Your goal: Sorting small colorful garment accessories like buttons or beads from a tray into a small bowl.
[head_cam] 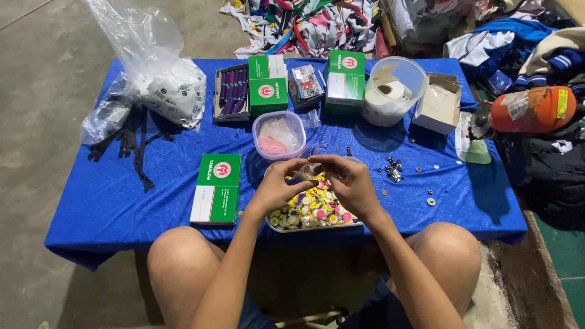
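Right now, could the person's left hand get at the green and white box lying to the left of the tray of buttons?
Probably yes. The left hand is over the tray, and the green and white box lies flat just beside it on the blue cloth, with nothing between. It pinches something small, though.

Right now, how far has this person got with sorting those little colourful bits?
Done: hard to tell; a few loose pieces lie apart on the blue cloth. In hand: the left hand and right hand pinch something small over the tray. Left: the tray's heap of coloured buttons looks full.
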